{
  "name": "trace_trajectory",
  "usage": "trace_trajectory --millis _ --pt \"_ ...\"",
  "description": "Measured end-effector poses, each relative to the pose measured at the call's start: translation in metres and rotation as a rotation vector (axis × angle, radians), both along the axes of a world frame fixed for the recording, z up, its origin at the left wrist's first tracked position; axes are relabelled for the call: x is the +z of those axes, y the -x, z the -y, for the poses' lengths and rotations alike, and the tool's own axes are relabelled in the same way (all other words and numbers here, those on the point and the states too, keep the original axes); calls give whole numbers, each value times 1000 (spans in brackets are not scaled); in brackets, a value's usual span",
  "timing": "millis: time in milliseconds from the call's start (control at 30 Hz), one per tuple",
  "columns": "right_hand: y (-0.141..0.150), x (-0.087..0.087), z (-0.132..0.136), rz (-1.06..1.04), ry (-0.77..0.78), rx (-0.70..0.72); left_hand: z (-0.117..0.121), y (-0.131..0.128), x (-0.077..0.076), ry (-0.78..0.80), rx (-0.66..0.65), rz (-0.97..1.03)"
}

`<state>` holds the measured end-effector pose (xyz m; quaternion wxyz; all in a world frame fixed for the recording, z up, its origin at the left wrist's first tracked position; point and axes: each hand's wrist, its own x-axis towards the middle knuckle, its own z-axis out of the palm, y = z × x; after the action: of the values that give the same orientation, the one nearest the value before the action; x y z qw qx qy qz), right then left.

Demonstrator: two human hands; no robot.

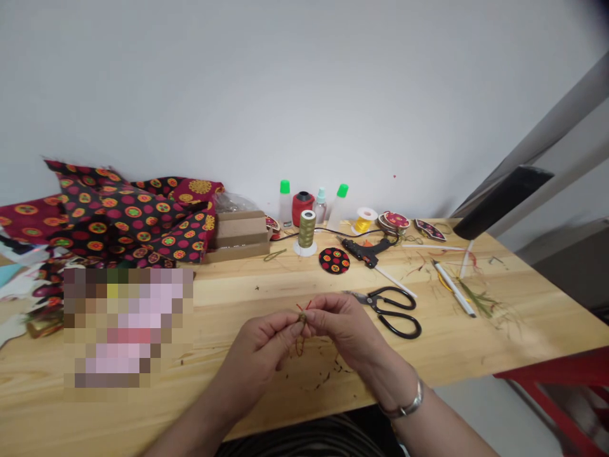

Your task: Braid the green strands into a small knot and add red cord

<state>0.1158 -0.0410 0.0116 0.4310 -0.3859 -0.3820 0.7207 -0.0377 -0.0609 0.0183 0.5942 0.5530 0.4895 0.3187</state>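
Low over the front of the wooden table (228, 381), my two hands meet fingertip to fingertip. My left hand (266, 343) pinches a small red cord (299, 346) wound with olive thread, its thumb and forefinger pressed together. From the other side, my right hand (345, 327) pinches the same piece, thumb against forefinger. Two red ends stick up above the fingers and a red loop hangs below; the wound part is mostly hidden. Black-handled scissors (413, 332) lie just right of my right hand, their blades partly behind it.
Behind my hands stand an olive thread spool (307, 230), a red spool (303, 204) and green-capped bottles (335, 212). A round fabric disc (333, 261), a glue gun (366, 250) and a white pen (454, 291) lie rightward. Patterned cloth (128, 222) and a cardboard box (240, 236) are left.
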Motion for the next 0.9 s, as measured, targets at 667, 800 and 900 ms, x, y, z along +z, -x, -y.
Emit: trace_trajectory --millis 667,800,900 --pt "-11 4 3 -105 97 178 -7 1 3 -39 80 155" --pt "-12 2 3 -139 147 305 -6 0 -1 94 36 285" --pt "-12 0 3 -163 151 340 -6 0 -2 147 12 366"
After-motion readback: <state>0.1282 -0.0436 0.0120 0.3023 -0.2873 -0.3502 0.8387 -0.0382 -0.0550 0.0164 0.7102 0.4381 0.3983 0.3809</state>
